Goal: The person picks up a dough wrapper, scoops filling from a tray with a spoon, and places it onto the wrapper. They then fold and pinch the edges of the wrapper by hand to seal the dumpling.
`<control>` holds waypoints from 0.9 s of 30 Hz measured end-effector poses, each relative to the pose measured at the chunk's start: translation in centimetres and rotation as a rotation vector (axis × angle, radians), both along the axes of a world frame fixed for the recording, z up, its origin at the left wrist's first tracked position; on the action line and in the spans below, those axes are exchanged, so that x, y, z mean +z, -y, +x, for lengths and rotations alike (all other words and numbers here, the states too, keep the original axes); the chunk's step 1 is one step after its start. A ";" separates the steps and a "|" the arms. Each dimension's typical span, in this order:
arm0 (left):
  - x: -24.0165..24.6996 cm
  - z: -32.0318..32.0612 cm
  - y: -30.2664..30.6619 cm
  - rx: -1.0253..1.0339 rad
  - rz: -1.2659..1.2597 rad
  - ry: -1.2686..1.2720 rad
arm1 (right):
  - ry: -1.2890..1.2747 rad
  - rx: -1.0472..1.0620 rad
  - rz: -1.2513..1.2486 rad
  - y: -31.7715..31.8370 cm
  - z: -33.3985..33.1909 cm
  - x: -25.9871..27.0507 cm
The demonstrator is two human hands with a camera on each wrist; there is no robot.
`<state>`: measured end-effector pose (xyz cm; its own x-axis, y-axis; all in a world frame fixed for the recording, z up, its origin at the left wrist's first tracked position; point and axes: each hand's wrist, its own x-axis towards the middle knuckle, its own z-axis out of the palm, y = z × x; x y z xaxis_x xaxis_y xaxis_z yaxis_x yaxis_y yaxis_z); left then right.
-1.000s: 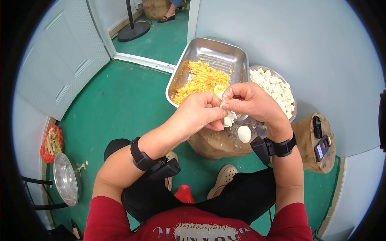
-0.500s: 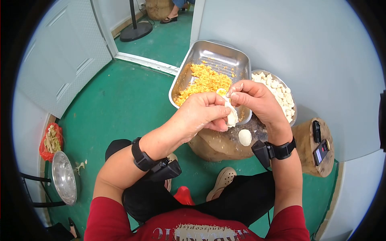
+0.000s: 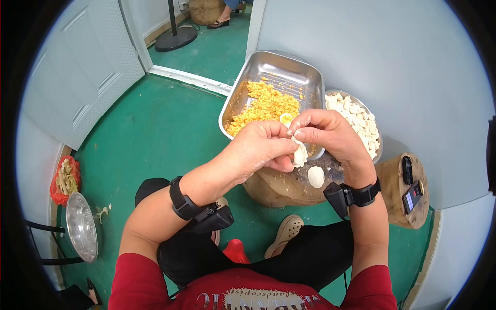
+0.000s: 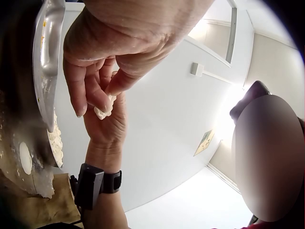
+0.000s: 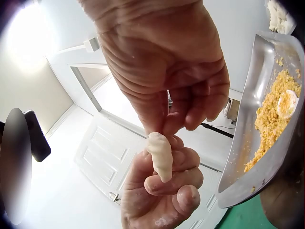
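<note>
A pale, pleated dumpling [image 3: 299,154] is held between both hands over the front edge of the steel tray. The left hand [image 3: 263,144] grips its body between thumb and fingers. At its upper end the right hand [image 3: 329,133] pinches the dough with thumb and forefinger. The right wrist view shows the dumpling [image 5: 160,156] as a curved, closed shape. In the tray [image 3: 225,104] lies crumbly orange-yellow filling [image 3: 266,106], and a white wrapper with filling on it [image 3: 286,119] sits at its near side.
A round white dough piece [image 3: 315,176] lies on the wooden stump [image 3: 279,187]. Behind the right hand stands a bowl of white pieces [image 3: 356,116]. A second stump [image 3: 419,209] at the right bears a phone [image 3: 413,197]. A metal basin [image 3: 82,227] is at the left.
The dumpling between the hands shows more than it did a second ago. Both hands and the tray appear slightly farther right in the head view.
</note>
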<state>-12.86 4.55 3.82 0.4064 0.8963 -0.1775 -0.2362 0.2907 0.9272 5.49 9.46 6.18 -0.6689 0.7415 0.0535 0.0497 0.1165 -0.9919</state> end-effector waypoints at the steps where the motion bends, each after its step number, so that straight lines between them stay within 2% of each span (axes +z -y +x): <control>1: -0.1 0.0 0.0 -0.008 -0.003 -0.011 | 0.013 0.004 0.000 0.0 0.1 0.0; 5: 0.0 0.1 0.1 -0.030 -0.009 -0.031 | 0.099 0.052 0.072 -0.5 0.4 -0.1; 11: -0.4 0.3 0.1 -0.041 0.004 -0.065 | 0.199 0.014 0.073 0.1 0.2 0.3; 24: -0.2 0.3 0.0 -0.033 -0.006 -0.051 | 0.192 -0.011 0.159 0.0 0.0 0.0; 27: 0.1 0.0 -0.2 -0.005 -0.008 -0.028 | 0.207 -0.069 0.204 0.3 -0.2 0.7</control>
<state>-12.85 4.71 3.91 0.4056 0.8927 -0.1965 -0.2084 0.2996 0.9310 5.31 9.13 6.88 -0.6297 0.7734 0.0736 0.2634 0.3017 -0.9163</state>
